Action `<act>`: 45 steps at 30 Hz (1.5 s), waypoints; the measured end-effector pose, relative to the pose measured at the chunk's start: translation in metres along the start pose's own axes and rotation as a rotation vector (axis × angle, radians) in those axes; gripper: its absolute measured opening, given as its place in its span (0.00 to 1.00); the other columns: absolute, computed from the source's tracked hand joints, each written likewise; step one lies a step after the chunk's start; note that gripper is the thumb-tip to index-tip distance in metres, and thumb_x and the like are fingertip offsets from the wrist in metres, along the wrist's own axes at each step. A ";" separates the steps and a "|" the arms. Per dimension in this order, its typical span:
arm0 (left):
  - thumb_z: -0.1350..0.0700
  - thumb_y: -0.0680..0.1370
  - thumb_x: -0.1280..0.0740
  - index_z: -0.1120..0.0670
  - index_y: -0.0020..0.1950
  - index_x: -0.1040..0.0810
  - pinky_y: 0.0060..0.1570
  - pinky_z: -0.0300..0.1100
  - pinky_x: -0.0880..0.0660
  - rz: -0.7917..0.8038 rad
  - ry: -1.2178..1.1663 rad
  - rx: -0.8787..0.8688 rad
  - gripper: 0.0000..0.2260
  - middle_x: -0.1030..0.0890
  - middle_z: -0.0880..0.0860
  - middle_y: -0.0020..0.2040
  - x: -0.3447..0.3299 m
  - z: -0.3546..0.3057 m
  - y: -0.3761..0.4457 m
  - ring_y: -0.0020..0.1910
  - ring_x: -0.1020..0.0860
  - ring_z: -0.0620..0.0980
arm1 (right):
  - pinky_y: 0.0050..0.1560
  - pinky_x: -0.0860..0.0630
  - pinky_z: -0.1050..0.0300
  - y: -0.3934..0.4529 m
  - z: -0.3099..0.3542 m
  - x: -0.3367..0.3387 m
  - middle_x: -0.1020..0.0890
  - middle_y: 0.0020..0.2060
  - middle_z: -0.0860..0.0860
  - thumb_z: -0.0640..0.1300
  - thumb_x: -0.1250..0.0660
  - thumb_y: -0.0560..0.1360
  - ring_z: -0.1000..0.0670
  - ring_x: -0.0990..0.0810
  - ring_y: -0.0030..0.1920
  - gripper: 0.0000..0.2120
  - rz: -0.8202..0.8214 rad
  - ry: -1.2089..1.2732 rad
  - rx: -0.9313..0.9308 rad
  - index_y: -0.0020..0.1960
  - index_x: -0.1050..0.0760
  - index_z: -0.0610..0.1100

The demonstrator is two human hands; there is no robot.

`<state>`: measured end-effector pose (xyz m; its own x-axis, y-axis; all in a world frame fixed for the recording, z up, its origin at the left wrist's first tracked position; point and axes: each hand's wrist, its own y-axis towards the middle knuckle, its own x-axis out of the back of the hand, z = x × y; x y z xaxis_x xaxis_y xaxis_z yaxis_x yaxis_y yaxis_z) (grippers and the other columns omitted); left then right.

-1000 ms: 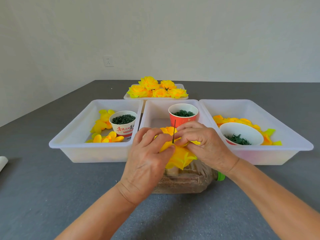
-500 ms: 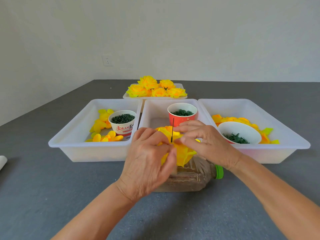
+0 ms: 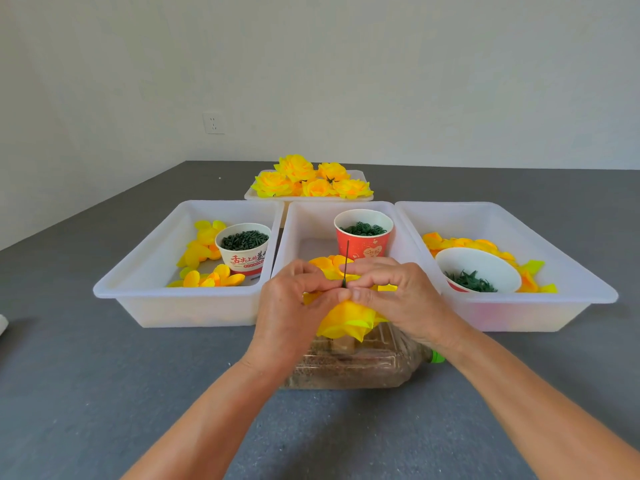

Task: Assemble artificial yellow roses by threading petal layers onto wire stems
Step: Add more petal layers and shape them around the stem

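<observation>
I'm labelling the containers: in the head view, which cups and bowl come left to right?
White printed cup of green bits, then red cup, then white bowl in the right-hand tray.

One head-worn wide-angle view — looking forward and down, close over the hands (image 3: 346,306), toward the wall (image 3: 346,81).

**Layout around the middle tray**

The middle tray (image 3: 294,230) holds a cup (image 3: 363,233) at its back. Left of it sits the left tray (image 3: 138,271) with a cup (image 3: 244,247) and petals (image 3: 199,249); right, the right tray (image 3: 554,251) with a bowl (image 3: 478,268). Behind it lies a tray of finished roses (image 3: 311,181). Before it lies a bottle (image 3: 353,365), with both hands (image 3: 291,306) above.
</observation>
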<state>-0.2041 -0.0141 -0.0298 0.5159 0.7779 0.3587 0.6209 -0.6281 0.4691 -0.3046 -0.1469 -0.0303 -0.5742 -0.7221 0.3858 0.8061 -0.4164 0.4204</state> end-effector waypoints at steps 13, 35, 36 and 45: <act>0.54 0.68 0.24 0.54 0.40 0.16 0.47 0.37 0.31 0.092 0.221 -0.057 0.05 0.22 0.48 0.44 0.008 -0.008 0.011 0.47 0.26 0.45 | 0.52 0.23 0.62 -0.004 0.001 0.004 0.15 0.47 0.55 0.36 0.28 0.70 0.57 0.19 0.52 0.10 -0.037 0.194 -0.067 0.39 0.16 0.50; 0.53 0.71 0.28 0.44 0.37 0.20 0.48 0.47 0.24 0.142 0.209 0.032 0.04 0.20 0.41 0.40 0.007 -0.015 0.010 0.44 0.23 0.42 | 0.40 0.32 0.57 0.041 -0.105 0.127 0.32 0.29 0.50 0.43 0.34 0.70 0.46 0.29 0.39 0.08 -0.087 -1.123 -0.822 0.46 0.25 0.39; 0.53 0.71 0.28 0.44 0.37 0.20 0.48 0.47 0.24 0.141 0.208 0.031 0.04 0.20 0.41 0.39 0.007 -0.014 0.009 0.43 0.23 0.41 | 0.41 0.31 0.56 0.043 -0.112 0.128 0.31 0.31 0.50 0.44 0.34 0.71 0.46 0.28 0.40 0.11 -0.050 -1.135 -0.853 0.50 0.24 0.40; 0.55 0.72 0.29 0.49 0.40 0.18 0.42 0.34 0.28 0.120 0.188 0.008 0.01 0.22 0.40 0.37 0.004 -0.012 0.009 0.41 0.24 0.38 | 0.44 0.37 0.52 0.051 -0.135 0.125 0.20 0.54 0.51 0.55 0.37 0.72 0.44 0.23 0.53 0.17 -0.150 -1.095 -0.904 0.58 0.24 0.50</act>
<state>-0.2037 -0.0162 -0.0142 0.4677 0.6873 0.5557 0.5669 -0.7157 0.4080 -0.3159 -0.3334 -0.0710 -0.1438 -0.0307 0.9891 0.3024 -0.9531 0.0144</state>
